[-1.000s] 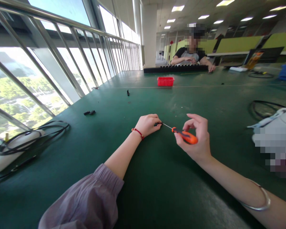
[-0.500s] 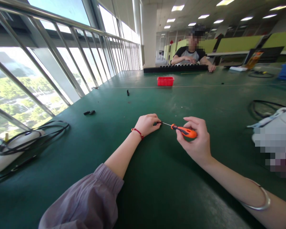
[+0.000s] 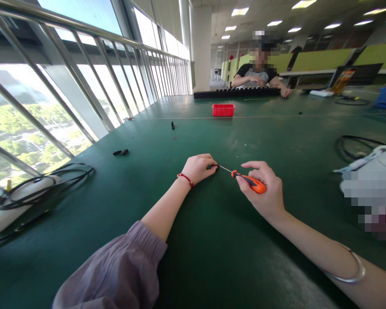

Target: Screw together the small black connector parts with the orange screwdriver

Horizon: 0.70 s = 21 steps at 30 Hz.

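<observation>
My left hand (image 3: 197,168) rests on the green table (image 3: 212,257), fingers pinched shut on a small black part (image 3: 209,167) that is mostly hidden. My right hand (image 3: 265,191) grips an orange-handled screwdriver (image 3: 249,181). Its thin metal shaft points left, and the tip meets the black part at my left fingertips. A red string bracelet circles my left wrist and a silver bangle sits on my right forearm.
Small black parts (image 3: 121,152) and another one (image 3: 173,125) lie to the left. A red bin (image 3: 223,110) and a long black strip (image 3: 237,92) sit far across, where another person (image 3: 257,71) works. Cables (image 3: 41,184) coil at the left, a cable loop (image 3: 354,146) at the right.
My right hand's fingers have shifted around the screwdriver handle, folding down over it. The left hand and the black part stay in place.
</observation>
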Tool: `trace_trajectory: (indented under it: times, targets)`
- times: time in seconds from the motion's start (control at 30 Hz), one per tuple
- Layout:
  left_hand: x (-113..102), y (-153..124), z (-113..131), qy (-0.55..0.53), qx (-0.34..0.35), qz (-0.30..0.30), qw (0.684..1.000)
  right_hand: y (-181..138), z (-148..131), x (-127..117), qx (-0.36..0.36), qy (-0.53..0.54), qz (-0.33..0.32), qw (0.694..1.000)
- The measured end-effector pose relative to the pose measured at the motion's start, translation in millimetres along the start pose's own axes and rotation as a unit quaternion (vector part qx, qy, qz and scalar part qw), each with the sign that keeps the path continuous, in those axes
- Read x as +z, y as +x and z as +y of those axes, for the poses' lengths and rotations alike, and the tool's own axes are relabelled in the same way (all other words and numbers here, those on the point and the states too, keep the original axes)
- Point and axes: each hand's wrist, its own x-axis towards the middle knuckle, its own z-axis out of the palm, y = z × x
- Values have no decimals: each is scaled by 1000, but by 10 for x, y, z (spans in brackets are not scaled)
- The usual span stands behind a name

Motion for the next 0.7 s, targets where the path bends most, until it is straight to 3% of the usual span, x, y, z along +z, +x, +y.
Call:
trace_trajectory:
  times: [0.17,0.3,0.47,0.7]
  targets:
    - [-2,0,-3,-8,-12,3,1000,-1,-7,7,-12,20,15,1000]
    - [1,-7,-8,-25,-29,9,999,-3,-11,3,-7,5,-33,999]
    - [9,-14,-13,-37,-57,16,998,-3,4,-13,-7,-12,-4,1000]
    - [13,-5,-24,-45,-70,15,996,13,3,4,9,-3,-41,999]
